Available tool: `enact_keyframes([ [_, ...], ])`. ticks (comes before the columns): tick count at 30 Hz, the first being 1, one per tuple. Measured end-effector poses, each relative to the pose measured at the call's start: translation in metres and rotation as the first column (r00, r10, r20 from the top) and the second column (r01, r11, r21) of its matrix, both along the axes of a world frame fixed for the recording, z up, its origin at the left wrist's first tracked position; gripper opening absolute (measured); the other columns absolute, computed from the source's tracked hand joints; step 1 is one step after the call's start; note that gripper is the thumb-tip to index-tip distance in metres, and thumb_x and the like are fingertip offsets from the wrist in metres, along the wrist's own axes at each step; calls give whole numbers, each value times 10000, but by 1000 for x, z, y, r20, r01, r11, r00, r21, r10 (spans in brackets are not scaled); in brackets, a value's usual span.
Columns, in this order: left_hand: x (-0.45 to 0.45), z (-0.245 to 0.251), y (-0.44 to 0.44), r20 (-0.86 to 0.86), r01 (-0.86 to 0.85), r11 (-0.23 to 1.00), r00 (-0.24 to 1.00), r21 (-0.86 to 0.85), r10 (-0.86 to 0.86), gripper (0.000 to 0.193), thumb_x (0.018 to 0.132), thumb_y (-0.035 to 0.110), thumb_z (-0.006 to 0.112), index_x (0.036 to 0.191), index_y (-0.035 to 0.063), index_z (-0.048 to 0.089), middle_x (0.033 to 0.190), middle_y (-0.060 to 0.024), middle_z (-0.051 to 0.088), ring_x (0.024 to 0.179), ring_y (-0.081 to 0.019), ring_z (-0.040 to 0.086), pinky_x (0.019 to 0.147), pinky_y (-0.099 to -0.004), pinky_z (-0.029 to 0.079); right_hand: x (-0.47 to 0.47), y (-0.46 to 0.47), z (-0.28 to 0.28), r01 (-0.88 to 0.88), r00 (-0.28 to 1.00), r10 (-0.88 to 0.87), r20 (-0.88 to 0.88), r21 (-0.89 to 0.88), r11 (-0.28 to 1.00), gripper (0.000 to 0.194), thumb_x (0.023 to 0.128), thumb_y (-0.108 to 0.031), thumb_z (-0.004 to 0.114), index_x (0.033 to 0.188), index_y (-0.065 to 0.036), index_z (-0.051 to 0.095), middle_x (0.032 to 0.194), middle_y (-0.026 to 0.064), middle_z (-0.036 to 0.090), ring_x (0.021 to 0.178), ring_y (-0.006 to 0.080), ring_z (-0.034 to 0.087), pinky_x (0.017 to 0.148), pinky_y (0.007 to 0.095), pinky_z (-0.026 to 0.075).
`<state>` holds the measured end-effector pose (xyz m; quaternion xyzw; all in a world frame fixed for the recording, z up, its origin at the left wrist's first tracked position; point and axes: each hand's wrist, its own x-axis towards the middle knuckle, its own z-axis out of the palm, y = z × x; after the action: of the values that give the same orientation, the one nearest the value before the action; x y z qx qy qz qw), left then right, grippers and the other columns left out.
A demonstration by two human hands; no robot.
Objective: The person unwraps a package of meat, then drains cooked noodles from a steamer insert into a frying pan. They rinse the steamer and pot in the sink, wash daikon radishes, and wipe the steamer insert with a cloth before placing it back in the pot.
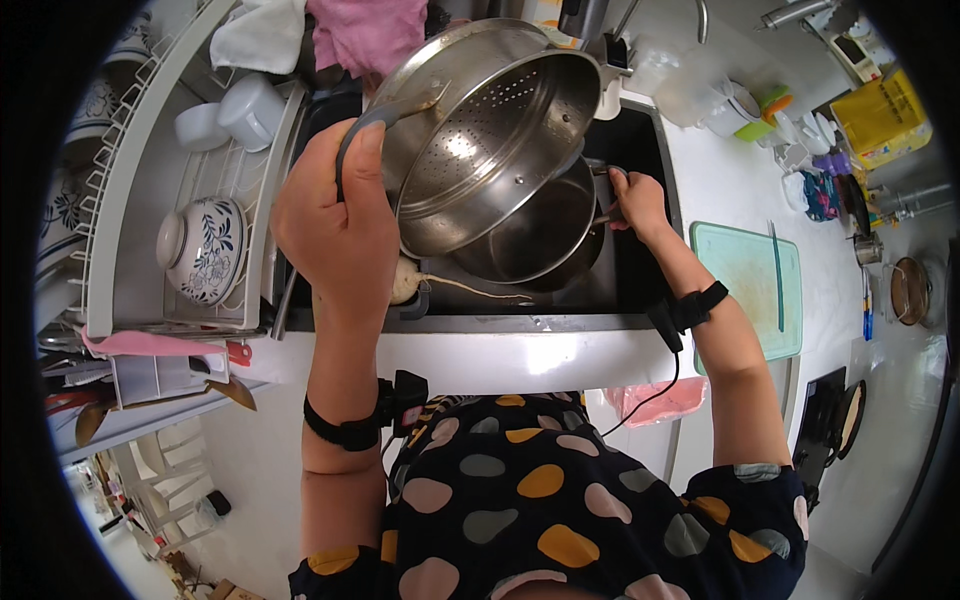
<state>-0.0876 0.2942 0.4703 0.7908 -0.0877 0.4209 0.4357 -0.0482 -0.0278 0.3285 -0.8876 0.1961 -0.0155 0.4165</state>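
Observation:
My left hand point(341, 210) is closed around the grey-sleeved handle of a stainless steel steamer insert point(480, 161), whose base has small holes. It is raised and tilted over a black sink point(630, 270). Below it and to the right, a deep steel pot point(536, 225) sits in the sink, partly covered by the steamer. My right hand point(637, 201) grips the pot's side handle at the right. A pale root vegetable with a long thin root point(406, 281) lies by the sink's front left, partly hidden behind my left hand.
At left, a dish rack point(124, 195) holds a patterned bowl point(214, 255) and white cups point(251, 112). Right of the sink lie a green cutting board point(739, 285) and chopsticks point(778, 277). A faucet spout point(703, 22) hangs at the back. A utensil holder point(154, 382) is front left.

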Motion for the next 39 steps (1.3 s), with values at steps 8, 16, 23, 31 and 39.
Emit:
enact_keyframes([
  [8, 12, 0, -10, -3, -5, 998, 1000, -55, 5, 149, 856, 163, 613, 835, 21, 654, 634, -75, 598, 527, -172, 543, 512, -273, 417, -35, -59, -50, 364, 895, -251, -367, 279, 889, 421, 913, -332, 517, 854, 84, 531, 731, 209, 592, 570, 336, 626, 417, 384, 550],
  [16, 12, -12, -29, -118, 54, 992, 991, -111, -67, 167, 868, 166, 597, 849, 9, 650, 622, -61, 584, 532, -128, 521, 516, -252, 404, -24, -59, -101, 248, 932, -106, -348, 396, 884, 411, 876, -282, 593, 1068, 73, 514, 894, 172, 548, 768, 378, 605, 608, 434, 588],
  [23, 15, -39, -38, -260, 169, 813, 894, -558, -365, 210, 900, 158, 564, 866, -34, 640, 593, 27, 492, 500, -44, 402, 460, -188, 317, -16, -63, -66, -158, 978, 82, -194, -424, 892, 279, 859, -92, 466, 1048, 69, 592, 1012, 223, 624, 971, 322, 617, 752, 407, 505],
  [31, 31, -82, -26, -258, 63, 458, 756, -887, -602, 246, 923, 160, 534, 915, -82, 582, 614, 19, 446, 470, -31, 319, 421, -183, 250, -18, -70, -15, 98, 994, -50, -98, 583, 807, 262, 865, -126, 493, 1087, -38, 601, 872, 35, 615, 825, 152, 583, 783, 278, 456],
  [39, 53, -141, -21, -409, -102, 467, 664, -879, -625, 266, 948, 209, 488, 884, -35, 572, 622, 10, 463, 452, -55, 346, 426, -199, 296, -23, -82, -25, 44, 974, 42, -221, 369, 928, 324, 868, -252, 554, 1084, -14, 597, 885, 90, 621, 846, 189, 599, 775, 304, 485],
])
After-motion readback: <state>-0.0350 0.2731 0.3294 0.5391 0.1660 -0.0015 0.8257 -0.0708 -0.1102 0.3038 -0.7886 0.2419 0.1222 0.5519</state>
